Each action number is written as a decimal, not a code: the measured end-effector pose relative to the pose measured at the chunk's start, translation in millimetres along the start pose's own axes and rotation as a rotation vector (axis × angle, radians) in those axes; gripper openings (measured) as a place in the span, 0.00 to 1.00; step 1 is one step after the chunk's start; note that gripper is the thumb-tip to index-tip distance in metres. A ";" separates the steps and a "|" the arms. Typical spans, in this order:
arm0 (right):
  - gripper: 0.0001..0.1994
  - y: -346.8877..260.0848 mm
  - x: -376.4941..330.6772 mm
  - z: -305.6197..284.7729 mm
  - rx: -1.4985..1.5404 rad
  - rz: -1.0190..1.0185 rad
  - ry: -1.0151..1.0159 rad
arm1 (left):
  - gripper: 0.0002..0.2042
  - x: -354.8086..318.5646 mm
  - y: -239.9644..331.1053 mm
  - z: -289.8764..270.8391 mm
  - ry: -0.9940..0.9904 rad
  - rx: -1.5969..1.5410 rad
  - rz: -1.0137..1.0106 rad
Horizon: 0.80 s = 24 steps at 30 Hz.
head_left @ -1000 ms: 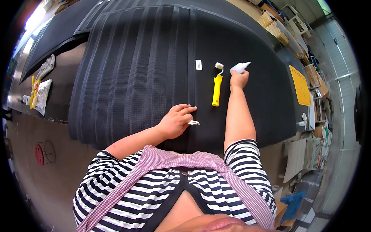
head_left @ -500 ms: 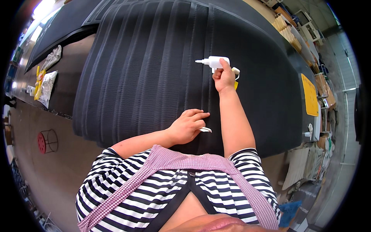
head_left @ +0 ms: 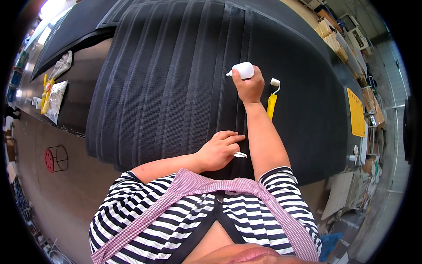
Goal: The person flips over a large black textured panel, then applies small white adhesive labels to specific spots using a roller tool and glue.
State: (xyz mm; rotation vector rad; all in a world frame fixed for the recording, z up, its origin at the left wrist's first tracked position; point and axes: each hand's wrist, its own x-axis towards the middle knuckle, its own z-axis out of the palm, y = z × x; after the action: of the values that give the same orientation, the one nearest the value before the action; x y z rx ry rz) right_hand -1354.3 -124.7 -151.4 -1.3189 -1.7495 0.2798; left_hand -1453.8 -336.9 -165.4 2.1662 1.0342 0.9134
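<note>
A large black ribbed mat (head_left: pixel 167 79) lies spread over the table in front of me. My right hand (head_left: pixel 249 86) grips a white squeeze bottle (head_left: pixel 241 70), its nozzle pointing left over a seam in the mat. My left hand (head_left: pixel 218 150) rests flat on the mat near its front edge, fingers beside a small white piece (head_left: pixel 240 155); I cannot tell whether it holds it. A yellow-handled roller with a white head (head_left: pixel 272 99) lies on the mat just right of my right hand.
A yellow sheet (head_left: pixel 356 112) lies on the table's right end. Foil bags and yellow items (head_left: pixel 52 97) sit on the dark table at left. A red wire stand (head_left: pixel 54 159) is on the floor at left. Shelves and boxes (head_left: pixel 334 35) crowd the right side.
My right hand has carried the white bottle from the mat's right part leftward to the seam. The left hand has stayed pressed on the mat.
</note>
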 end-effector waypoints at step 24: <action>0.27 43.0 1.8 18.8 0.116 0.114 0.015 | 0.09 -0.6 -2.4 1.6 0.014 0.025 0.025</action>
State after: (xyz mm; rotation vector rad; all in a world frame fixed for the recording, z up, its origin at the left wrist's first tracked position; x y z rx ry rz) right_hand -1340.5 -99.7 -188.6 -1.3355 -1.6232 0.4279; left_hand -1453.9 -336.5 -168.3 2.2014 1.0323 0.9328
